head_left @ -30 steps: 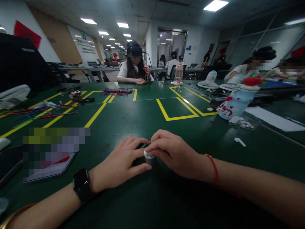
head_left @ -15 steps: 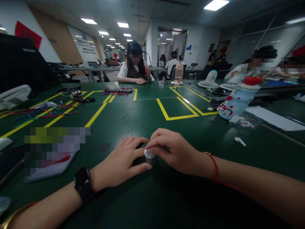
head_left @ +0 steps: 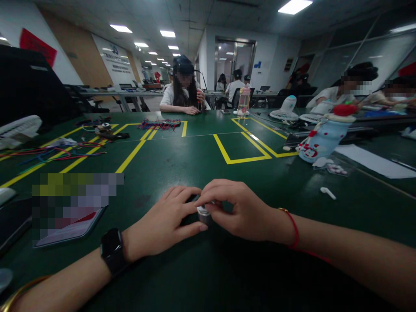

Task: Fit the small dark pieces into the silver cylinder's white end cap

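A small silver cylinder [head_left: 204, 215] with a pale top stands on the dark green table [head_left: 156, 277], partly covered by my fingers. From the left side, my left hand [head_left: 169, 219] holds it between thumb and forefinger, palm turned down. My right hand [head_left: 238, 210] bends over it from the right. Its thumb and fingertips grip around the cylinder's top, and the forefinger reaches across to my left fingers. Whether that top is a separate lid I cannot make out.
Left lie a blurred flat packet [head_left: 74, 223], loose coloured wires [head_left: 69, 151] and a white fan [head_left: 19, 130]. Right are a white earbud [head_left: 328, 193], a blue bottle [head_left: 321, 141] and white paper [head_left: 377, 161]. Across the table sits a person [head_left: 182, 93] near a clear bottle [head_left: 243, 102].
My right hand has shifted slightly, its thumb moving from the top of the cylinder toward its right edge while the fingers arch over. My left hand stays in place, as does the cylinder.
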Action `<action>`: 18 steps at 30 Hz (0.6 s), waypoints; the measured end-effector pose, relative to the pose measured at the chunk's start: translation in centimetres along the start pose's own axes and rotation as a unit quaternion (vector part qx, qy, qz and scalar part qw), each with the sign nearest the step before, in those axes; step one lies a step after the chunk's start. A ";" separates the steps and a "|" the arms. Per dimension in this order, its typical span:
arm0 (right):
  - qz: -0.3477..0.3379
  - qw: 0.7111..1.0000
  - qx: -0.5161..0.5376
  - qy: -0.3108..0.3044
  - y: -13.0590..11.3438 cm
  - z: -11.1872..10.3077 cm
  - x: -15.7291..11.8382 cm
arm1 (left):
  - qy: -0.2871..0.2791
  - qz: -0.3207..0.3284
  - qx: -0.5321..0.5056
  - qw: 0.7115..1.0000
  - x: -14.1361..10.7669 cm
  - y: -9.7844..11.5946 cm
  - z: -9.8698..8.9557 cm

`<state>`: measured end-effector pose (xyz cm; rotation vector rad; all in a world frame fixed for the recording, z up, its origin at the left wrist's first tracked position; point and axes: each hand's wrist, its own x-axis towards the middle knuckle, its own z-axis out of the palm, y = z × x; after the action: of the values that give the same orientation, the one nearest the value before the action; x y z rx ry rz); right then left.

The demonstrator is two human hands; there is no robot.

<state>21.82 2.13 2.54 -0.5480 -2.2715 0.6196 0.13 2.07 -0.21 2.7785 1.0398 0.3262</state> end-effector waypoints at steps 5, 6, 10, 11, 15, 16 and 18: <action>-0.027 1.000 0.000 0.000 -0.1 -0.5 -0.6 | -0.001 0.000 -0.019 1.000 0.0 -0.1 -0.2; -0.023 1.000 0.000 0.010 0.2 -0.7 -0.8 | 0.004 -0.002 -0.025 1.000 0.0 -0.1 -0.2; 0.100 0.992 -0.015 0.076 3.1 -1.9 -1.5 | 0.027 -0.008 -0.052 0.998 0.0 -0.3 -0.2; 0.154 0.983 -0.003 0.101 4.2 -2.3 -1.7 | 0.032 -0.009 -0.060 0.998 0.0 -0.3 -0.2; 0.331 0.904 0.144 0.231 8.6 -3.7 -1.8 | 0.038 -0.017 -0.085 0.995 -0.1 -0.2 -0.3; 0.342 0.892 0.159 0.247 9.3 -4.0 -1.8 | 0.036 -0.021 -0.088 0.995 -0.1 -0.2 -0.4; 0.344 0.887 0.167 0.259 10.1 -4.2 -1.8 | 0.037 -0.026 -0.090 0.995 -0.1 -0.2 -0.4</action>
<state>28.13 10.33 -1.49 -1.1961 -1.3935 1.0331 -0.19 2.15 0.16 2.5928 1.0405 0.4950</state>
